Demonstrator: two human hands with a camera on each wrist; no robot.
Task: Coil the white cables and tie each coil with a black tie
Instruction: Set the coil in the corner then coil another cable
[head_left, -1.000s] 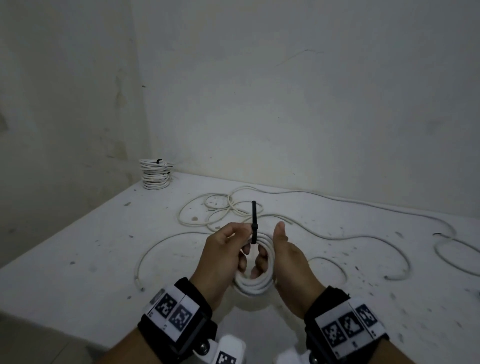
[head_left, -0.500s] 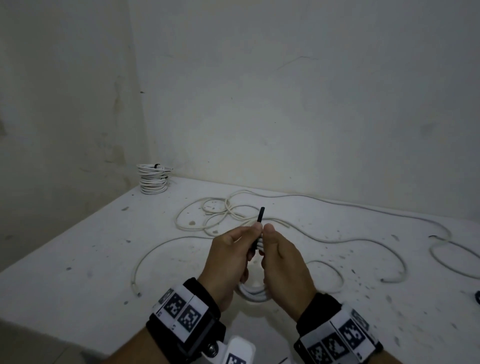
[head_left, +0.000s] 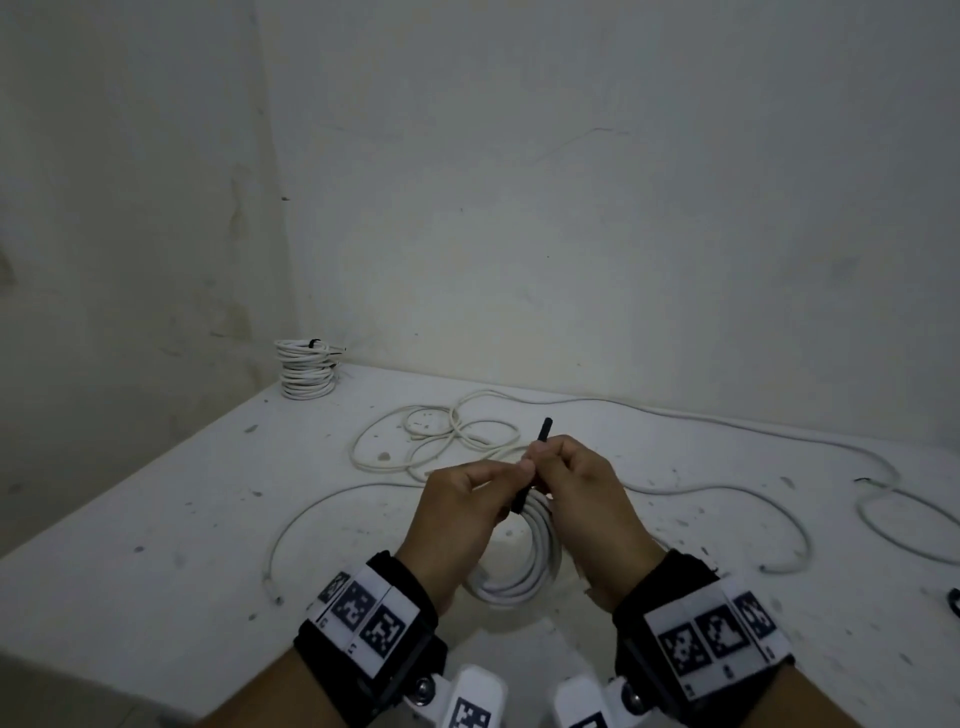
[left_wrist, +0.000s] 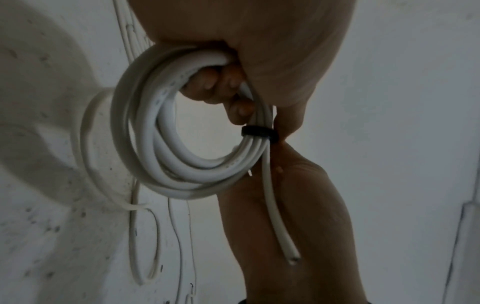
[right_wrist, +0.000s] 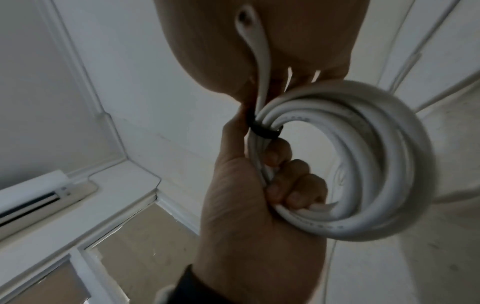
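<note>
White cable, wound into a coil, is held above the table between both hands, with a black tie wrapped round its strands and the tie's free end sticking up past the fingertips. Left hand has its lower fingers curled through the coil and its thumb and forefinger pinching the tie, while the right hand pinches the tie from the other side. Loose white cable lies sprawled on the table behind, and finished tied coils are stacked in the far left corner.
</note>
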